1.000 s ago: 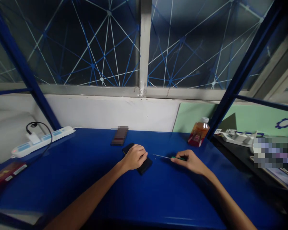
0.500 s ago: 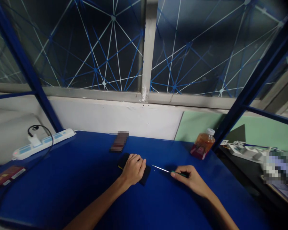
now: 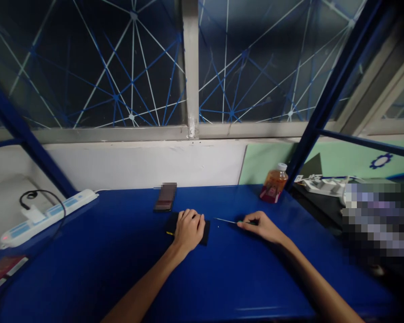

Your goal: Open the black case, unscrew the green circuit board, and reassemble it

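My left hand point(image 3: 188, 230) lies over a flat black rectangular object point(image 3: 204, 234) on the blue table, its fingers bent across the top and gripping it. A small yellow mark shows on the object's left edge; its middle is hidden under the hand. To the right, my right hand point(image 3: 260, 225) is closed around the dark green handle of a screwdriver point(image 3: 226, 220). The thin metal shaft points left, and its tip stays a short gap away from the black object. A tiny pale speck point(image 3: 218, 227) lies on the table just below the shaft.
Behind my left hand lies a dark phone-like slab point(image 3: 166, 197), partly pixelated. A bottle of amber drink point(image 3: 274, 184) stands at the back right. A white power strip point(image 3: 54, 220) with a plugged-in black cable and a red packet point(image 3: 5, 271) are at the left on the blue table point(image 3: 195, 287).
The view has turned slightly right, shifting the background left. Both hands keep their holds; the screwdriver still points at the black object, with little visible movement on the table.
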The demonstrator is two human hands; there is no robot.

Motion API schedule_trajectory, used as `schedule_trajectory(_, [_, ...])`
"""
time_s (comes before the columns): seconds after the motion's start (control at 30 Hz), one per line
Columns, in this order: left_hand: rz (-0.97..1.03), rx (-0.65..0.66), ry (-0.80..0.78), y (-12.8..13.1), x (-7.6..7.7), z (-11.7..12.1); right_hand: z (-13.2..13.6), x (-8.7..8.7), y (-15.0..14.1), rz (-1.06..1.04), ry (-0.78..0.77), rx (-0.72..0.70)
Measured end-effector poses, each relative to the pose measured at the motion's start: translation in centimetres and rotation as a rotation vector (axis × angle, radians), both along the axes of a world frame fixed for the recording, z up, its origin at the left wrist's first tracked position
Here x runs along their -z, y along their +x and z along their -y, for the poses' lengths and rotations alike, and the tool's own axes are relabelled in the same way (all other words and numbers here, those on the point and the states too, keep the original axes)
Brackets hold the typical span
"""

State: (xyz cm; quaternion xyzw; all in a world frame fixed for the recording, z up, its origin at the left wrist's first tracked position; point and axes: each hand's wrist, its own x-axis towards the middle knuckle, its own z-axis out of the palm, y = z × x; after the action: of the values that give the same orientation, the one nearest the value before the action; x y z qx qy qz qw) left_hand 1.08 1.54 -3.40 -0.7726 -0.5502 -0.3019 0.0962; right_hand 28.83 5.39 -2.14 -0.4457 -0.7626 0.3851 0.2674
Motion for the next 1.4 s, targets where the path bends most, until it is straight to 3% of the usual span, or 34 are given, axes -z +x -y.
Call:
schedule_trajectory(0.2, [-0.015,0.007,-0.018,-0.1,-0.2,-0.1,-0.3,0.4,0.3,-0.02,-0.041,0.075])
schedule_trajectory(0.47, [-0.024,0.004,-0.034,-0.1,-0.2,-0.2,0.0,0.8,-0.9,0.061,0.065,-0.047])
schedule_trajectory(0.97, [-0.067,0.007,-0.03,-0.2,-0.1,-0.4,0.2,0.9,-1.3,0.189,0.194,-0.016])
schedule_trajectory(1.2, [-0.089,-0.005,-0.024,-0.2,-0.1,-0.5,0.7,0.4,-1.3,0.221,0.297,-0.012])
schedule_trajectory(1.4, [-0.118,-0.006,-0.044,-0.1,-0.2,-0.7,0.6,-0.3,-1.1,0.114,0.337,-0.034])
